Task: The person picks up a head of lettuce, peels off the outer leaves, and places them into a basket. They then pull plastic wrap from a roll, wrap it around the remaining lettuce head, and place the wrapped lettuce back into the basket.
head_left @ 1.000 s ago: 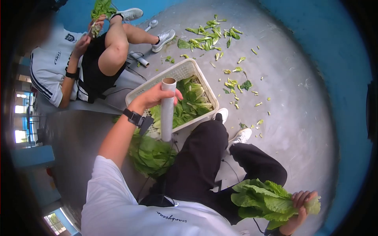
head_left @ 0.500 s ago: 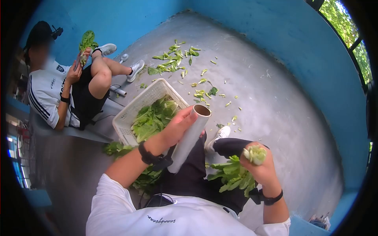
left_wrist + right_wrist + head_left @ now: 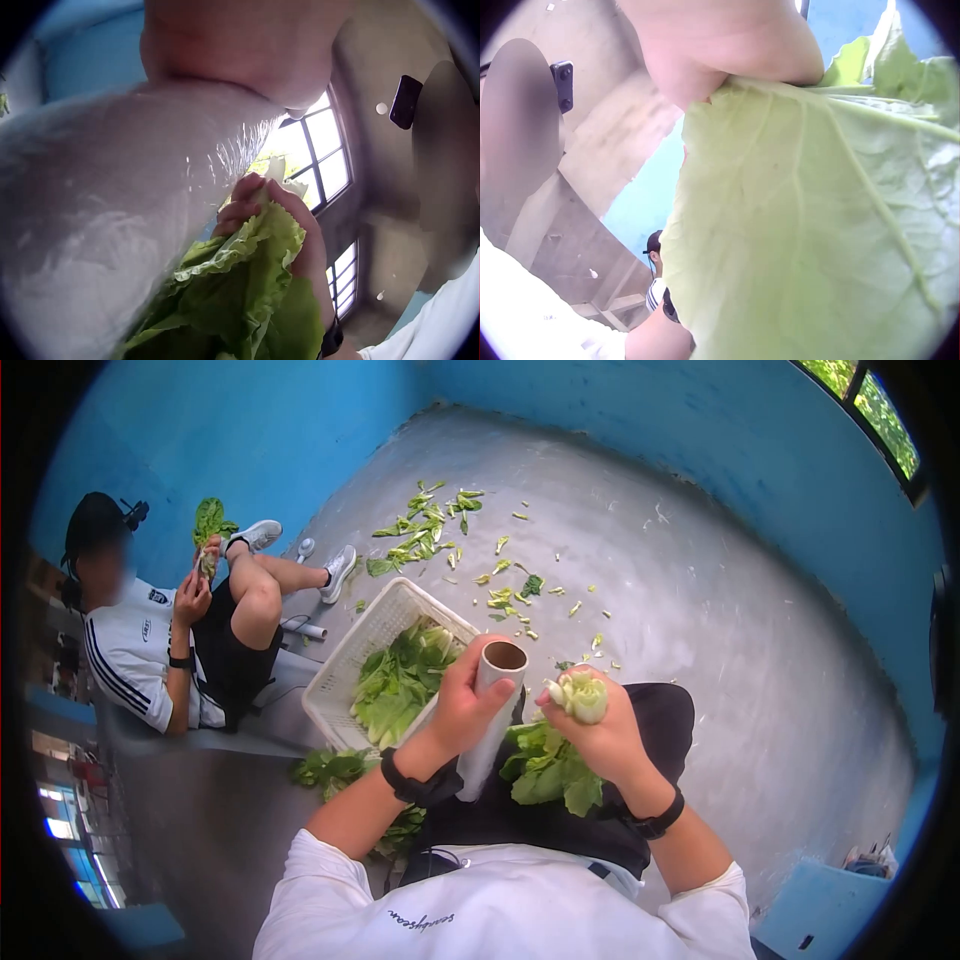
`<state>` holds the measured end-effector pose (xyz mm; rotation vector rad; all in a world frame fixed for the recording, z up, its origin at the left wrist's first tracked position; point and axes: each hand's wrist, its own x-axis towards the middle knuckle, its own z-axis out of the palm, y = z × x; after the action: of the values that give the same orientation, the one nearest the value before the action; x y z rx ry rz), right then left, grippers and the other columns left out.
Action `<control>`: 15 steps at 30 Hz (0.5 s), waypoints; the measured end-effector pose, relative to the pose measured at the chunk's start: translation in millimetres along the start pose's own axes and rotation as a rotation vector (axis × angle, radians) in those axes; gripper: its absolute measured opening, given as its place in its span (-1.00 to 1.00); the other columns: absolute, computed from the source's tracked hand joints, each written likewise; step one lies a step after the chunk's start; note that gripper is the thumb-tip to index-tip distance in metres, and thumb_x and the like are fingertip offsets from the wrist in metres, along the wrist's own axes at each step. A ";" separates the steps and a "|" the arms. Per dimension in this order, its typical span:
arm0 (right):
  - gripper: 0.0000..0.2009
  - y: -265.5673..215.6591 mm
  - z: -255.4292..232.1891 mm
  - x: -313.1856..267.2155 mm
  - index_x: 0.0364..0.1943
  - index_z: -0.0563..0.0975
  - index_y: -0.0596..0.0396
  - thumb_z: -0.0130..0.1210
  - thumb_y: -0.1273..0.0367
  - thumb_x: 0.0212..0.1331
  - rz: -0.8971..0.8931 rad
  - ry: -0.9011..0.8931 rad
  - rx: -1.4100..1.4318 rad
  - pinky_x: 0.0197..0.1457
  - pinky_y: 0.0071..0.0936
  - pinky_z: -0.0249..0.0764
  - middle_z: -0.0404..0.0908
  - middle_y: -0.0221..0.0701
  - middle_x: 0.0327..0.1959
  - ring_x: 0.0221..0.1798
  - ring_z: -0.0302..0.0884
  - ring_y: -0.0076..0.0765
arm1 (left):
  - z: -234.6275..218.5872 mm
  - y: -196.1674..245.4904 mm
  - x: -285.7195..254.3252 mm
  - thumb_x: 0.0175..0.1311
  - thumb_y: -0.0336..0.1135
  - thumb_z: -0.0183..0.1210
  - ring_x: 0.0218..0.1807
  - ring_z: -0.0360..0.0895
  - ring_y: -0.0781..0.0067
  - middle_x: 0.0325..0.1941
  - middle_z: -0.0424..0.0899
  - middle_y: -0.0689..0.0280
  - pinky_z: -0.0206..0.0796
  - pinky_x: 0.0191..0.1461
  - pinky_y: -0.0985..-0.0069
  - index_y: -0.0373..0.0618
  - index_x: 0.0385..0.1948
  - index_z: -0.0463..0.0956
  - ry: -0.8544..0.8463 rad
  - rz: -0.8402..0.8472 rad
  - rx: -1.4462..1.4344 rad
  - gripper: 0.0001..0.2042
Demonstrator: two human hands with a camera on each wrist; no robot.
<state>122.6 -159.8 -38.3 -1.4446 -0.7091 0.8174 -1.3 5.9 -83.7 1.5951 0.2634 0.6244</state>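
Note:
My left hand (image 3: 462,705) grips a roll of clear plastic film (image 3: 482,750) near its top, the open brown core facing up. In the left wrist view the glossy film (image 3: 112,225) fills the left side. My right hand (image 3: 608,740) holds a head of leafy greens (image 3: 552,775), with its cut pale stem end on top and leaves hanging below the fist. A broad leaf (image 3: 780,210) covers much of the right wrist view. The two hands are close together over my lap, the greens just right of the roll.
A white plastic basket (image 3: 330,695) with leafy greens stands beyond my left hand. More greens (image 3: 330,770) lie left of my lap. Trimmed leaves (image 3: 425,535) litter the grey floor. Another person (image 3: 150,640) sits at the left holding greens, with another roll (image 3: 305,628) nearby.
My right hand has brought the greens from the far right in to beside the roll, turning the stem end upward. My left hand has moved the roll away from over the basket toward my lap.

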 end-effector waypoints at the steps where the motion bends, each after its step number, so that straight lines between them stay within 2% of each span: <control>1: -0.83 -0.2 3.0 -1.7 -0.22 0.54 0.13 0.32 0.48 0.19 -0.022 0.003 -0.028 -0.15 -0.54 0.50 0.68 -0.48 -0.34 -0.28 0.58 -0.61 | -0.2 0.0 -1.7 0.34 0.22 0.22 -0.19 0.53 0.57 -0.09 0.50 0.34 0.43 -0.09 0.53 -0.19 0.11 0.39 0.016 0.018 0.032 -0.38; 2: -0.83 -0.2 5.9 -2.0 -0.22 0.54 0.14 0.33 0.48 0.19 -0.046 0.008 -0.058 -0.17 -0.54 0.49 0.67 -0.48 -0.35 -0.30 0.57 -0.61 | 0.1 -0.1 -1.7 0.35 0.22 0.21 -0.19 0.53 0.57 -0.08 0.50 0.34 0.42 -0.09 0.54 -0.19 0.11 0.39 0.031 0.041 0.063 -0.38; 3: -0.80 3.6 11.2 -2.6 -0.19 0.54 0.16 0.34 0.47 0.17 -0.070 0.031 0.006 -0.21 -0.51 0.49 0.65 -0.45 -0.38 -0.35 0.55 -0.58 | 1.6 0.9 -4.4 0.36 0.24 0.17 -0.12 0.49 0.58 -0.05 0.48 0.35 0.37 -0.01 0.53 -0.19 0.11 0.39 0.029 -0.007 0.043 -0.37; 6: -0.77 8.9 13.8 -2.7 -0.18 0.53 0.16 0.35 0.47 0.14 -0.105 0.056 -0.059 -0.21 -0.50 0.49 0.66 -0.42 -0.38 -0.35 0.53 -0.56 | 10.8 6.3 -4.0 0.40 0.06 0.22 -0.07 0.46 0.56 -0.04 0.53 0.34 0.35 0.04 0.54 -0.20 0.08 0.42 0.068 0.081 0.034 -0.50; 7: -0.75 7.8 15.3 -2.4 -0.19 0.53 0.17 0.36 0.47 0.10 -0.105 0.082 -0.060 -0.21 -0.47 0.49 0.65 -0.37 -0.40 -0.37 0.55 -0.50 | 13.3 13.2 -4.9 0.42 0.04 0.22 -0.07 0.47 0.56 -0.03 0.53 0.34 0.37 0.03 0.55 -0.20 0.10 0.40 0.033 0.034 -0.017 -0.51; 10: -0.76 8.0 15.0 -2.5 -0.16 0.55 0.11 0.34 0.47 0.12 -0.066 0.097 -0.112 -0.14 -0.53 0.49 0.66 -0.48 -0.30 -0.26 0.54 -0.62 | 18.4 17.1 -4.9 0.41 0.01 0.23 -0.07 0.47 0.57 -0.04 0.53 0.33 0.39 0.03 0.56 -0.20 0.10 0.40 0.017 0.046 0.019 -0.52; 13: -0.76 5.5 18.5 -2.8 -0.20 0.54 0.18 0.31 0.50 0.04 -0.078 0.146 -0.099 -0.22 -0.44 0.50 0.64 -0.30 -0.42 -0.39 0.57 -0.41 | 22.0 14.9 -3.9 0.41 -0.01 0.25 -0.06 0.45 0.58 -0.04 0.54 0.34 0.37 0.05 0.55 -0.19 0.10 0.40 0.020 0.033 0.024 -0.53; 15: -0.76 7.9 17.5 -1.6 -0.19 0.55 0.18 0.28 0.51 0.02 -0.078 0.151 -0.105 -0.21 -0.45 0.51 0.65 -0.31 -0.41 -0.38 0.58 -0.44 | 22.4 11.2 -3.0 0.40 -0.01 0.25 -0.04 0.45 0.58 -0.04 0.54 0.34 0.35 0.08 0.54 -0.19 0.10 0.40 0.018 0.037 0.031 -0.53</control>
<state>106.7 -151.6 -45.7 -1.5460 -0.6969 0.6112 6.0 -16.1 -73.8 1.6283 0.2584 0.6658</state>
